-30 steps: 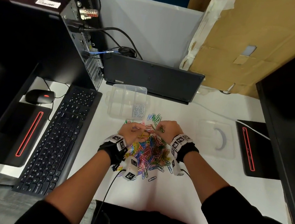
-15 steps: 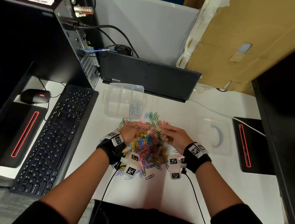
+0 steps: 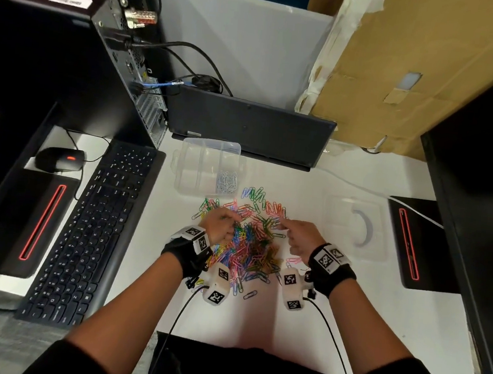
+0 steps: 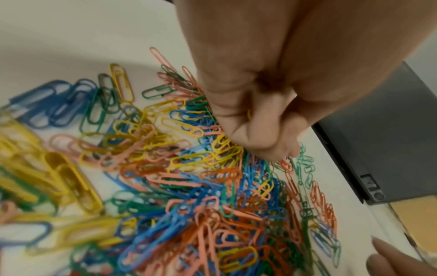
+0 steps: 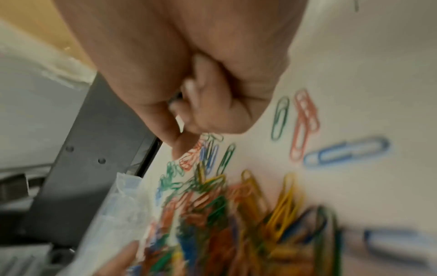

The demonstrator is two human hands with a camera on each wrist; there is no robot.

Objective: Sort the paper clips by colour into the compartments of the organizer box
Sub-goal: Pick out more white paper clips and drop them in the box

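No writing is legible; both hands work the paper clips.

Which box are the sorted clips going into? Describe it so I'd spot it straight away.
Find the closed dark laptop at the desk's back. Directly before it, beside the keyboard, sits the clear organizer box. Unlike the flat clear lid to the right, it has dividers and already holds white clips.
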